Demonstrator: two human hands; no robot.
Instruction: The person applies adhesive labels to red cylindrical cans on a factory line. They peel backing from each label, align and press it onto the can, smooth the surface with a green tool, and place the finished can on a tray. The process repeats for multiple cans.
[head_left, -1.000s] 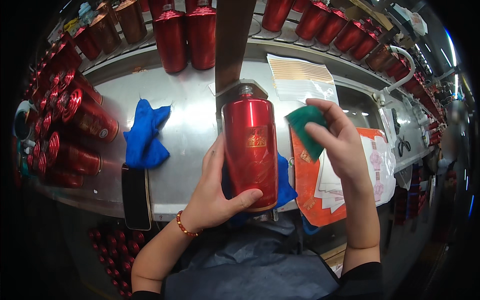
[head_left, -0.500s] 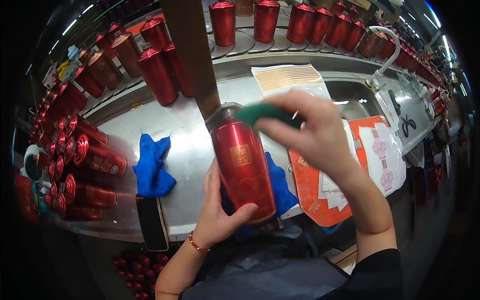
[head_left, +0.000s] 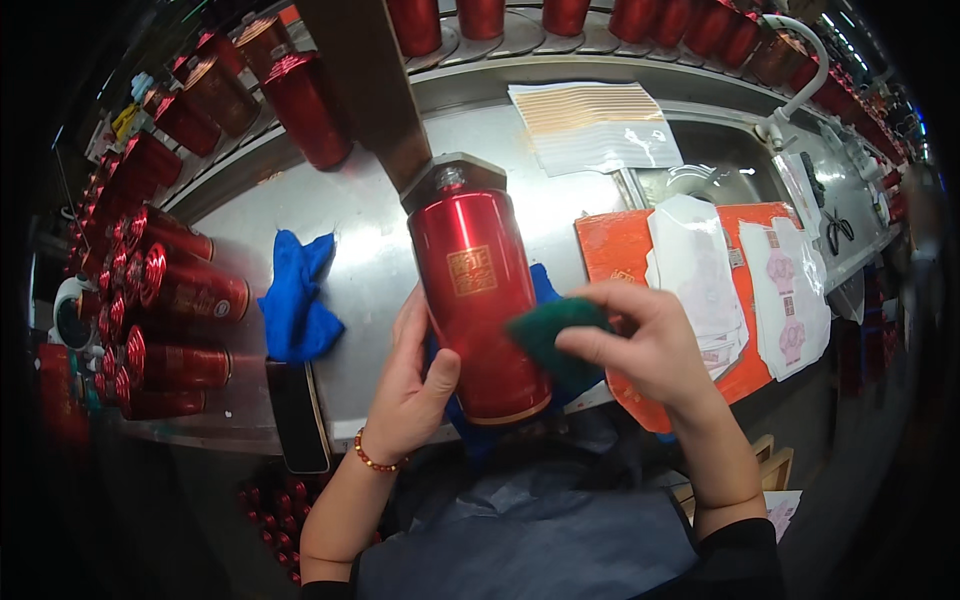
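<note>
A shiny red bottle with a gold square emblem lies tilted in front of me, its clear neck at the far end by an octagonal metal fixture. My left hand cradles its left side, thumb raised off the surface and fingertips hidden beneath. Between the thumb and fingers of my right hand is a folded dark green pad, slightly blurred, against the bottle's lower right side. Part of a blue cloth shows under the bottle.
Left on the metal table are another blue cloth, a black phone-like slab and stacked red bottles. On the right, label sheets lie on an orange mat, near a sink. A dark post rises ahead; bottles line the conveyor behind.
The green pad in my right hand has moved from the bottle's neck down to its lower right side. My left thumb has lifted off the bottle. The view has shifted.
</note>
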